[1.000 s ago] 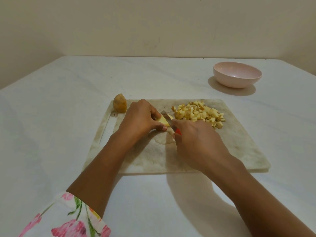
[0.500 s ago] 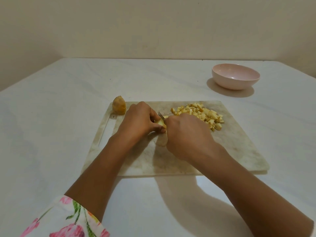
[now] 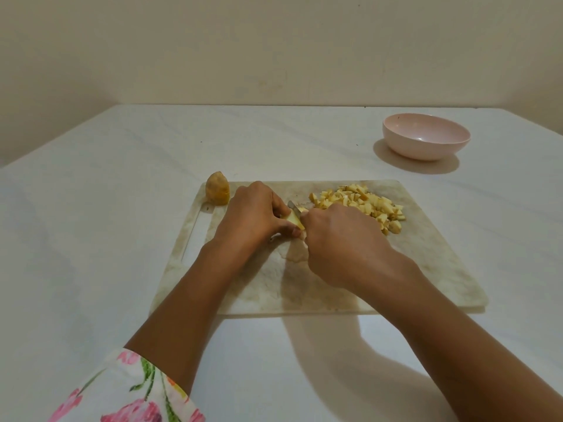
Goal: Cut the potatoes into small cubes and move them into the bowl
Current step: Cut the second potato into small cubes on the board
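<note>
We dice: left hand [image 3: 253, 214] pinches the potato piece [image 3: 294, 221], right hand [image 3: 341, 245] grips the knife [image 3: 292, 205]. Next cut goes beside those fingertips [image 3: 295, 230] (carefully).

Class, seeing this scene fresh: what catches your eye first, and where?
At the middle of the cutting board, the left hand holds a potato piece while the right hand cuts it with a knife. A heap of potato cubes lies to their right; an empty pink bowl stands beyond, far right.
</note>
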